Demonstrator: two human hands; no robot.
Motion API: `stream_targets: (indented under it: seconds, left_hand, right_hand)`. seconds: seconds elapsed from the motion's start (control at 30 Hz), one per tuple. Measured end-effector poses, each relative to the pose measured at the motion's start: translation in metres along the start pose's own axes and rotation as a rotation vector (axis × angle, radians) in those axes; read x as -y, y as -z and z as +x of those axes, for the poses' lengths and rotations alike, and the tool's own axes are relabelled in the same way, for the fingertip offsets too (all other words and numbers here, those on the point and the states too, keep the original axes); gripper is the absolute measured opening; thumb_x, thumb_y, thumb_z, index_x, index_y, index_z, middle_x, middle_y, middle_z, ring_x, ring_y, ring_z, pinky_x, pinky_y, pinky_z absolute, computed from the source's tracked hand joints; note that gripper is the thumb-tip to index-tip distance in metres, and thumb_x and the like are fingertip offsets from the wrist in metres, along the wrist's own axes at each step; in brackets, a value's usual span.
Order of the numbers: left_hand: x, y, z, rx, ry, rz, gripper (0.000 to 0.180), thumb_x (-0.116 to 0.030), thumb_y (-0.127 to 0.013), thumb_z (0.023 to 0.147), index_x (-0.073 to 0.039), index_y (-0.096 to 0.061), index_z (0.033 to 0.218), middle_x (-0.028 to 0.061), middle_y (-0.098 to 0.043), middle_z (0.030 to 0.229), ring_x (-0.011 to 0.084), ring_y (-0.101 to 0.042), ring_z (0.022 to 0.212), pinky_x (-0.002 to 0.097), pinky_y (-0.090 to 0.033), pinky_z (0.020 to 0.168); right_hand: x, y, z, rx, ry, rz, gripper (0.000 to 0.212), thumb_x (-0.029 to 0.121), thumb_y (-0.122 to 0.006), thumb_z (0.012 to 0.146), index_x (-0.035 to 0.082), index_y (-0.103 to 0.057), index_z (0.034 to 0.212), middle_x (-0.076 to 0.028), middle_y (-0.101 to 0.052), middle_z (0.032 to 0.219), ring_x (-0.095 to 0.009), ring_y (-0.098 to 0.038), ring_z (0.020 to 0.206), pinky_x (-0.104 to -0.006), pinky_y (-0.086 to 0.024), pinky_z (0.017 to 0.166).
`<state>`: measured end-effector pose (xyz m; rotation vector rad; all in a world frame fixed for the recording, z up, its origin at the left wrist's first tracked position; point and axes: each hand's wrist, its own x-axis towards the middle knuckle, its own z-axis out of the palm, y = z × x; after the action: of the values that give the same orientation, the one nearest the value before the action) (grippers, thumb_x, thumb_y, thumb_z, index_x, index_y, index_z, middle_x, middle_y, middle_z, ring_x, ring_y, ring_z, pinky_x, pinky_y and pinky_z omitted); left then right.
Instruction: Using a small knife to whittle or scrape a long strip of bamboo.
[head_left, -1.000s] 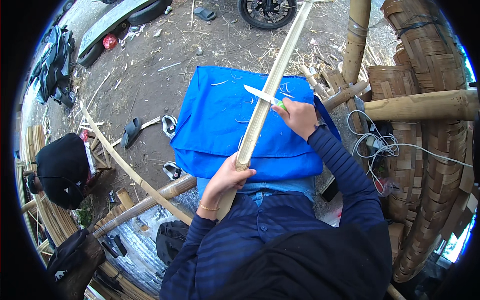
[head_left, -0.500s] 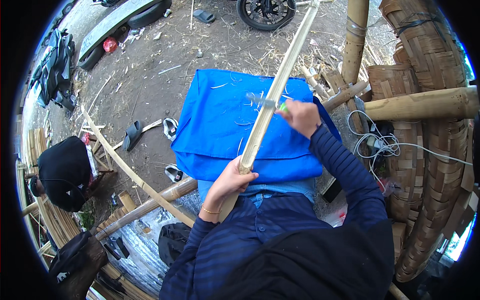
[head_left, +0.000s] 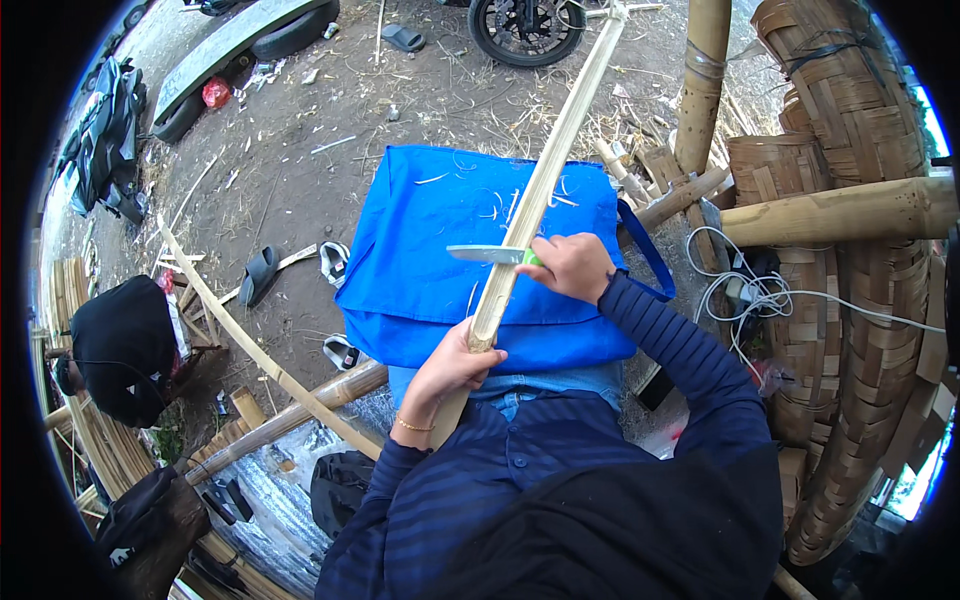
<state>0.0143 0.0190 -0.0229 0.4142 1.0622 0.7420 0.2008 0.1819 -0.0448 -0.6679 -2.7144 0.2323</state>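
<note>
My left hand point(head_left: 458, 365) is wrapped around the near part of a long split bamboo strip point(head_left: 545, 180), which slants away from my waist to the top of the view. In my right hand point(head_left: 577, 268) is a knife point(head_left: 484, 254) with a green handle, mostly hidden by the fingers. Its blade lies crosswise on the strip, the tip pointing left. Under the strip, a blue cloth point(head_left: 420, 240) covers my lap, with thin curled shavings scattered over it.
A bamboo pole point(head_left: 840, 212) and woven bamboo panels point(head_left: 790, 330) stand on the right, near a coiled white cable point(head_left: 745, 290). At left a person in a black cap point(head_left: 125, 350) sits by stacked strips. A motorcycle wheel point(head_left: 527, 30) stands far ahead.
My right hand has drawn the knife along the strip toward me, from higher up to nearer my left hand. The left hand keeps its hold on the strip.
</note>
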Motion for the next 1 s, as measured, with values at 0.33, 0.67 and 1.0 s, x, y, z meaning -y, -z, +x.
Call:
stream_targets:
  seconds: [0.33, 0.67, 1.0]
  left_hand:
    - [0.0, 0.002, 0.0, 0.021, 0.0, -0.029, 0.025, 0.0, -0.065, 0.079, -0.008, -0.043, 0.09, -0.0034, -0.041, 0.062, 0.0037, -0.038, 0.042, 0.0205, -0.027, 0.035]
    - [-0.002, 0.002, -0.005, 0.034, -0.007, -0.063, 0.024, 0.001, -0.064, 0.079, -0.008, -0.043, 0.089, -0.0032, -0.041, 0.06, 0.0038, -0.037, 0.041, 0.0209, -0.026, 0.035]
    - [-0.001, 0.009, -0.006, 0.038, -0.011, -0.061, 0.025, 0.0, -0.064, 0.08, -0.009, -0.043, 0.089, -0.0035, -0.04, 0.061, 0.004, -0.037, 0.042, 0.0205, -0.027, 0.036]
  right_hand:
    - [-0.037, 0.01, 0.004, -0.077, 0.021, -0.042, 0.04, 0.044, -0.053, 0.09, 0.009, -0.051, 0.068, -0.008, -0.049, 0.048, -0.026, -0.054, 0.042, -0.0368, -0.041, 0.04]
    - [-0.067, 0.014, 0.021, -0.118, 0.007, -0.077, 0.038, 0.044, -0.052, 0.09, 0.01, -0.054, 0.072, -0.009, -0.051, 0.049, -0.027, -0.054, 0.042, -0.0391, -0.04, 0.04]
    - [-0.095, 0.028, 0.035, 0.034, 0.078, -0.026, 0.04, 0.047, -0.052, 0.089, 0.009, -0.051, 0.074, -0.012, -0.054, 0.056, -0.032, -0.056, 0.05, -0.042, -0.042, 0.047]
